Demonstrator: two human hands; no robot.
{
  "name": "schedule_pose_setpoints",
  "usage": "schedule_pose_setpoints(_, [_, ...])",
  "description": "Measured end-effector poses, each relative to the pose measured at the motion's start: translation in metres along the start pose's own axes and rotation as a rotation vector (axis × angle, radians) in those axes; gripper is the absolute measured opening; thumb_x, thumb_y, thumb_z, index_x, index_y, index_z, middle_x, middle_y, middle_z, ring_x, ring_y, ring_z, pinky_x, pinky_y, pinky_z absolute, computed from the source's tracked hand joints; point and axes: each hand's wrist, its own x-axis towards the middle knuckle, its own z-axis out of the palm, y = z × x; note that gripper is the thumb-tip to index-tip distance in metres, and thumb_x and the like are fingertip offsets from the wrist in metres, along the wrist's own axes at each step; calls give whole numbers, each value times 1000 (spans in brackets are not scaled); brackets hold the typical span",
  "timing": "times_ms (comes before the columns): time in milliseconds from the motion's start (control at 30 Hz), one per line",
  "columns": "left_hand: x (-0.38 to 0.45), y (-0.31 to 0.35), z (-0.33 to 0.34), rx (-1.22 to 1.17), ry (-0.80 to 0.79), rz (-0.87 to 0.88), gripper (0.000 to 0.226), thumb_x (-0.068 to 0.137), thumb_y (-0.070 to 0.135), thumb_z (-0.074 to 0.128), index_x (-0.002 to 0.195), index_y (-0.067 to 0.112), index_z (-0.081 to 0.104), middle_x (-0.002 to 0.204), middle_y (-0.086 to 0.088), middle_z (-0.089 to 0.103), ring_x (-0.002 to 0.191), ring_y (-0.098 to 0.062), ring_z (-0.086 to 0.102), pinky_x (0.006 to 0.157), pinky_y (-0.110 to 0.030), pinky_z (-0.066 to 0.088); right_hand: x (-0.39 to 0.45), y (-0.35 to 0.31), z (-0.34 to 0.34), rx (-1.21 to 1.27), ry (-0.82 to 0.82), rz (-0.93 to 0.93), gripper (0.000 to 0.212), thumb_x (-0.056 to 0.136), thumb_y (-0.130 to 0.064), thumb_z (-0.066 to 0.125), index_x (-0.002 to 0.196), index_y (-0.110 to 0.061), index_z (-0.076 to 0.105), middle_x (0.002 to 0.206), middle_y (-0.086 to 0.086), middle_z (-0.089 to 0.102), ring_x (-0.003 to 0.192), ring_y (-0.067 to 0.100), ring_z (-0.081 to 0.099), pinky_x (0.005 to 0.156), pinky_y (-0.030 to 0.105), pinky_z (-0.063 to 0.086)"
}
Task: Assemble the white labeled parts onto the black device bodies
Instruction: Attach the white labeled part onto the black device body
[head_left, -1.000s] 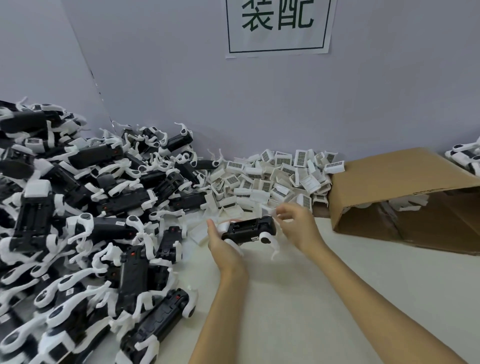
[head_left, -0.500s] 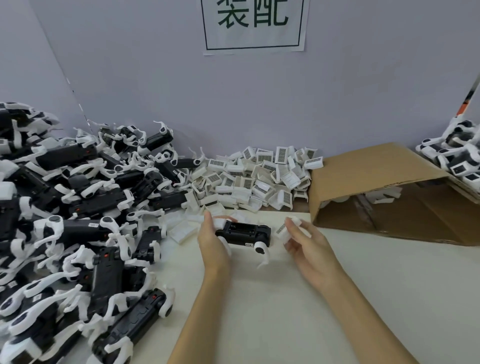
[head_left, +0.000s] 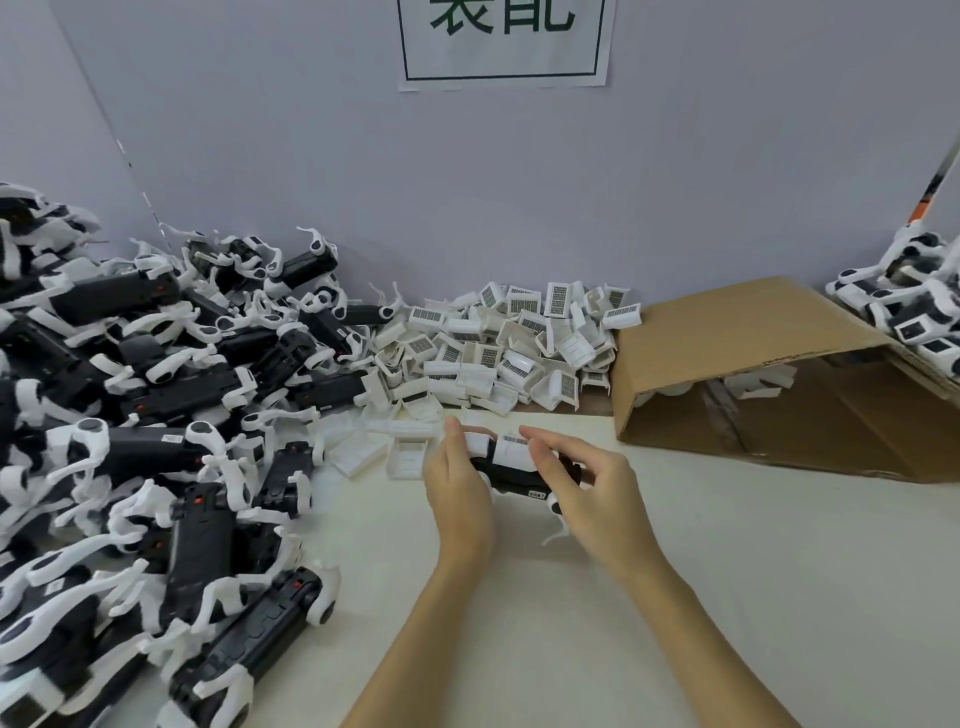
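White tabletop carries one cardboard box, two heaps too dense to count, and one black device body gripped by the left hand; the right hand pinches one white labeled part onto it.

Black oblong matt-plastic device body; white smooth plastic barcode-labelled part. Brown matt corrugated cardboard box. Off-white smooth matt tabletop.

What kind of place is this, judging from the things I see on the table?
Probably an assembly station in a small factory or workshop. A big pile of identical black device bodies, a heap of white labeled parts by the wall, and an open cardboard box suggest batch work.
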Motion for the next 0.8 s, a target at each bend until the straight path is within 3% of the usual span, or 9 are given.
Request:
schedule_pose_setpoints(67, [1, 1, -2, -19, 31, -64, 63, 117, 46, 35, 101, -3, 72, 100, -12, 79, 98, -28, 73, 101, -48, 53, -1, 1, 1, -10, -40, -24, 27, 102, -36, 65, 127, -35, 75, 109, -19, 76, 103, 5, 70, 93, 17, 51])
schedule_pose_setpoints(167, [-1, 5, -2, -23, 55, -102, 62, 117, 47, 33, 103, 5, 77, 105, -13, 80, 107, -32, 74, 109, -55, 49, -2, 1, -1, -63, -95, -99, 32, 105, -28, 61, 136, -34, 70, 122, -23, 72, 119, 5, 64, 99, 16, 48])
schedule_pose_setpoints(233, [-1, 6, -2, -11, 68, -112, 63, 117, 47, 33, 104, 3, 75, 107, -19, 78, 110, -41, 70, 108, -61, 48, -3, 2, 0, -85, -128, -157, 35, 106, -20, 61, 138, -34, 68, 130, -19, 69, 126, 6, 60, 88, 7, 50])
schedule_pose_setpoints(300, [0, 7, -3, 9, 82, -119, 62, 117, 47, 33, 101, 1, 74, 104, -20, 77, 109, -42, 69, 105, -58, 50, -4, 4, 0, -134, -143, -220, 39, 105, -15, 61, 139, -34, 67, 130, -15, 67, 123, 7, 60, 78, 3, 51])
schedule_pose_setpoints(433, [-3, 11, -2, 40, 95, -136, 56, 115, 48, 37, 92, 10, 72, 93, -6, 76, 99, -29, 70, 104, -52, 50, -4, 7, -1, -303, -118, -302, 37, 106, -15, 59, 140, -28, 67, 138, -13, 62, 131, 6, 56, 105, 14, 43])
schedule_pose_setpoints(533, [-4, 12, -1, 74, 112, -159, 54, 114, 47, 38, 83, 13, 66, 80, -1, 70, 89, -27, 66, 94, -47, 50, -7, 6, 3, -507, -84, -427, 38, 108, -10, 51, 143, -20, 63, 146, -9, 59, 137, 5, 50, 114, 23, 38])
schedule_pose_setpoints(600, [-3, 12, -2, 88, 116, -201, 56, 114, 45, 36, 85, 9, 67, 79, -7, 73, 87, -32, 68, 94, -49, 51, -11, 5, 10, -629, -99, -490, 45, 103, -8, 51, 147, -14, 58, 149, -5, 58, 140, 10, 48, 118, 29, 36])
schedule_pose_setpoints(700, [-1, 13, -5, 99, 128, -244, 57, 113, 43, 35, 82, 8, 67, 72, -8, 71, 80, -33, 68, 91, -50, 53, -12, 3, 15, -725, -126, -495, 60, 92, -13, 66, 150, -13, 53, 155, -2, 53, 145, 14, 44, 121, 30, 34])
schedule_pose_setpoints(800, [-3, 14, -4, 107, 126, -245, 54, 113, 43, 34, 87, 8, 65, 85, -9, 70, 94, -37, 65, 101, -55, 48, -11, 4, 18, -821, -56, -536, 65, 78, -14, 88, 137, -13, 63, 146, 0, 61, 136, 18, 55, 114, 32, 42])
